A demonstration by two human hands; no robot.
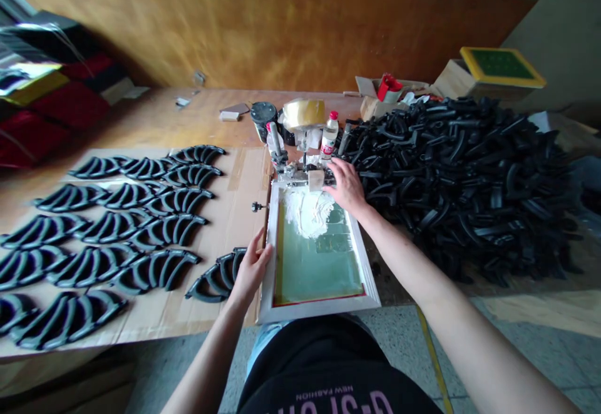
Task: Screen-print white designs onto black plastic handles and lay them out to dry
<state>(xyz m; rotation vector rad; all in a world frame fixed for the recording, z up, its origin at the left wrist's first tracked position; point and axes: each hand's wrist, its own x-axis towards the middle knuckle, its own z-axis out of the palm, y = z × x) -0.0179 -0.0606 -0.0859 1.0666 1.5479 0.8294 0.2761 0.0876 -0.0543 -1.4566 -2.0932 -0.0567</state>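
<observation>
A screen-printing frame [374, 295] with a pale metal border and green mesh lies in front of me. White ink [307, 213] is smeared thickly over the upper mesh. My left hand [252, 268] grips the frame's left edge, its fingertips partly hidden there. At the far end, my right hand [346, 185] is around the right side of a small pale squeegee [316, 180], thumb below and fingers above. Behind it sits a metal hinge clamp [293, 175]. Beside my left hand lies a black ribbed, fan-shaped part [213, 279], partly covered by my wrist.
Rows of similar black parts [159, 201] cover the cardboard [244, 188] on the left. A large heap of black parts [451, 170] rises on the right. Behind the clamp stand a red-capped bottle [330, 133], a tape roll [304, 113] and a dark tub [263, 116].
</observation>
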